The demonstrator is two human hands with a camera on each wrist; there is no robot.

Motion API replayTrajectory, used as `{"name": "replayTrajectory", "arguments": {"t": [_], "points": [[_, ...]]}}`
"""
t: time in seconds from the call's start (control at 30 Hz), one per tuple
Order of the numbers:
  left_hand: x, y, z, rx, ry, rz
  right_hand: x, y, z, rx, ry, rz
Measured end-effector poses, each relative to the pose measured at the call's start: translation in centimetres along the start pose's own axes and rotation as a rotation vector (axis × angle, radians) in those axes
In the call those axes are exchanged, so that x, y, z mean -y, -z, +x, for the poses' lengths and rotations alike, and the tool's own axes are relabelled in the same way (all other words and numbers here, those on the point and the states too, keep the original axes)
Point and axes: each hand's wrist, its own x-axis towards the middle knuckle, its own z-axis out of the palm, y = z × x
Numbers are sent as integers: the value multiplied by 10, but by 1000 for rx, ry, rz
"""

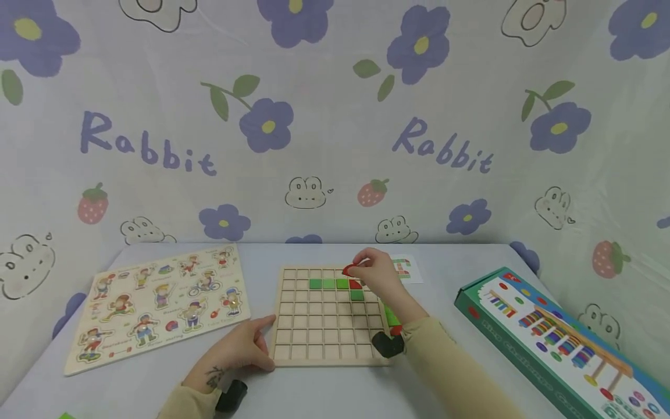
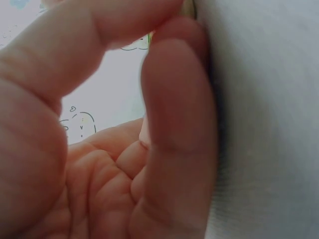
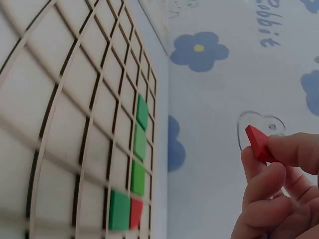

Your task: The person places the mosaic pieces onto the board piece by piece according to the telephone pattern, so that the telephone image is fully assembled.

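A wooden grid board (image 1: 321, 336) lies flat in the middle of the table. My right hand (image 1: 378, 273) pinches a small flat red piece (image 3: 256, 143) between thumb and fingers, raised over the board's far right part. Below it, several green tiles (image 1: 328, 284) fill cells in a row, with a red piece (image 1: 355, 284) at the row's right end. One more green tile (image 1: 357, 295) sits in the cell just nearer than that red piece. My left hand (image 1: 238, 347) rests at the board's near left edge, thumb and forefinger spread along its side.
A wooden picture puzzle (image 1: 162, 308) of sporting figures lies at left. On the right is a green game box (image 1: 555, 343). Behind my right hand lies a printed card (image 1: 410, 269). Loose green pieces (image 1: 391, 316) and a red piece (image 1: 396, 330) lie by my right forearm.
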Motion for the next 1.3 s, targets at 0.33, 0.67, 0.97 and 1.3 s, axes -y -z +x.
{"name": "replayTrajectory", "arguments": {"t": [0.33, 0.67, 0.97, 1.3], "points": [[-1, -3, 1, -23, 7, 10, 7, -56, 29, 138, 51, -10], [1, -3, 3, 11, -14, -10, 6, -77, 36, 132, 87, -292], [2, -1, 2, 7, -22, -20, 2, -89, 39, 136, 75, -384], [4, 1, 2, 12, -10, -30, -1, -100, 41, 154, 103, -568]]}}
